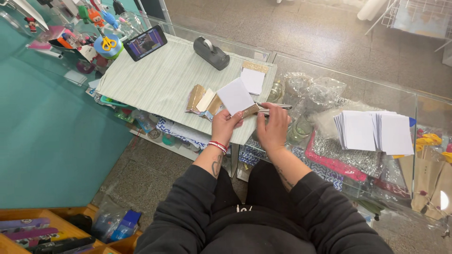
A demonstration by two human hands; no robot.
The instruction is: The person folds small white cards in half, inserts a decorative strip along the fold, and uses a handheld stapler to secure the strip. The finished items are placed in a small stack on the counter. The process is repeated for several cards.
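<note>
Far left on the glass bench [329, 70]: a cluster of small toy figures [94, 16] and a blue pot holding yellow-handled scissors [108, 43]. Just beside them a phone [145, 43] stands propped, its screen lit, at the corner of a pale striped mat [155, 80]. A black tape dispenser [211, 52] sits at the mat's far edge.

Centre of the mat: a few kraft and gold-glitter card pieces [200, 99] lie fanned together. Just right of them, the left hand [224, 125], with a red-and-white bracelet on the wrist, has its grip pinched on a white square card [235, 96] with a gold strip at its lower edge, held tilted just above the mat. Behind it lies another white card with a gold glitter band [253, 76].

The right hand [273, 128] has its grip closed around a slim metal tool [275, 107], probably scissors, whose tip points right; the tool meets the card's gold edge.

Right of the hands: crumpled clear cellophane bags [318, 91] and small glass jars [299, 130] on the shelf beneath the glass. Farther right, two fanned stacks of white cards [374, 130] rest on the glass. At the far right edge, brown paper bags with yellow flowers [431, 155].
</note>
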